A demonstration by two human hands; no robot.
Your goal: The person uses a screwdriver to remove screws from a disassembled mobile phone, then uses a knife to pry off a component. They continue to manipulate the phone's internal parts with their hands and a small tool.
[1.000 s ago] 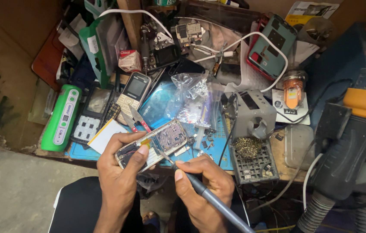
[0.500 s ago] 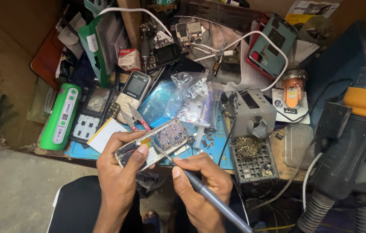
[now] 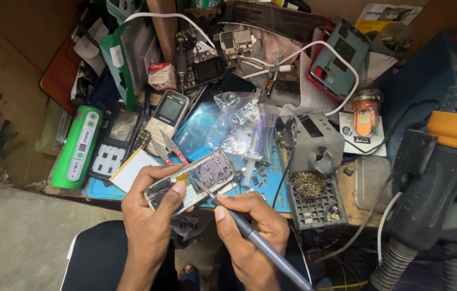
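left hand point(image 3: 150, 215): opened phone point(image 3: 193, 180) pinched, thumb on top
right hand point(image 3: 250, 226): soldering iron point(image 3: 250, 234) gripped pen-style
tip: best kept steady on board, clear of thumb

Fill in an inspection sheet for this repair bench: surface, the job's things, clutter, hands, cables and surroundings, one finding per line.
Surface: blue mat on a crowded wooden bench.
Job's things: opened phone with its circuit board exposed; soldering iron, tip at the board.
Clutter: keypad phone, green device, clear plastic bags, grey iron stand, brass wool tray.
Hands: left hand grips the opened phone; right hand holds the soldering iron like a pen.
Cables: white cable loops across the back.
Surroundings: hot-air handle at right; concrete floor below.
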